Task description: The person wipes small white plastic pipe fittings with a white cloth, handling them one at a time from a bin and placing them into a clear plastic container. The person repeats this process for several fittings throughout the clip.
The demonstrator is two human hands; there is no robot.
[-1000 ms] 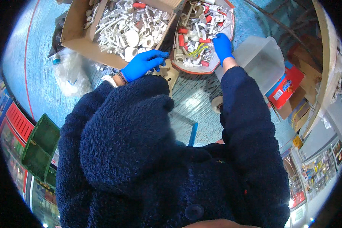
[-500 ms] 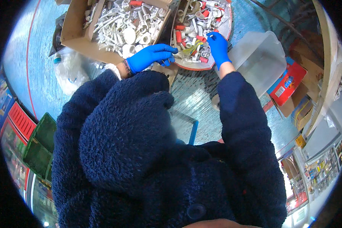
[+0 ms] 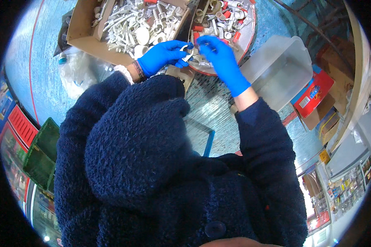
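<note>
Both my hands wear blue gloves. My left hand pinches a small white plastic fitting between thumb and fingers, just in front of a cardboard box full of white plastic parts. My right hand hovers close beside it, over the near rim of a round red tray holding mixed white, red and beige small parts. Its fingers curl toward the fitting; whether they grip anything is hidden.
A translucent plastic tub lies right of the tray. Red and brown cartons sit further right. A crumpled clear plastic bag lies left of the box. Green crates stand at lower left. My dark fleece coat fills the foreground.
My right hand drew back from the middle of the red tray toward my left hand. My left hand now holds a small white fitting, and both hands have come together.
</note>
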